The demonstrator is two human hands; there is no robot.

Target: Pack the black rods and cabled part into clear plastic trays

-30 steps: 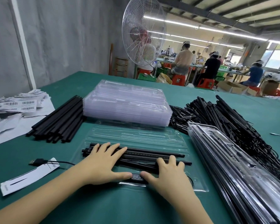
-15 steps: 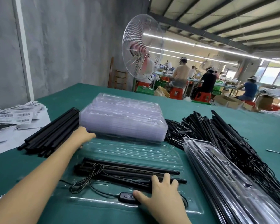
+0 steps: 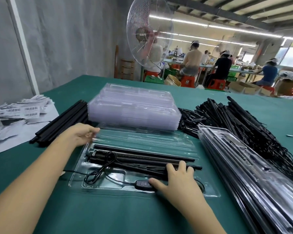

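No words or numbers can be read anywhere. The only printed marks are barcodes on the white paper labels [image 3: 30, 108] heaped at the far left of the table [image 3: 142, 217]. The small print beside the bars is too blurred to make out.

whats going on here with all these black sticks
A person is filling a clear tray on the green table. Several rods and a cabled part lie in its near half. The right hand presses on the rods, thumb by the controller; the left hand holds the tray's left edge. Behind it sit empty trays.
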